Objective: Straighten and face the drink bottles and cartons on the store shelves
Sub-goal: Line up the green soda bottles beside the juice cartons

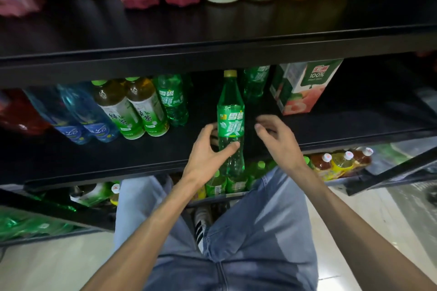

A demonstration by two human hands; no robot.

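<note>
A person crouched at a store shelf (142, 156) steadies a green soda bottle (230, 123) standing alone near the front edge of the middle shelf, label turned out toward the aisle. The left hand (208, 149) curls round its lower body, thumb across the clear front and fingers behind, apparently to twist or nudge it square. The right hand (275, 136) hovers just beside the bottle, apart from it, fingers loosely bent and a little spread, holding nothing, likely ready to catch a wobble. To the left, two green tea bottles (139, 111) and two blue water bottles (82, 116) lean in a row; a peach juice carton (305, 87) sits back to the right, turned at an angle. Judging by that, the carton and the gap behind the bottle need facing next
</note>
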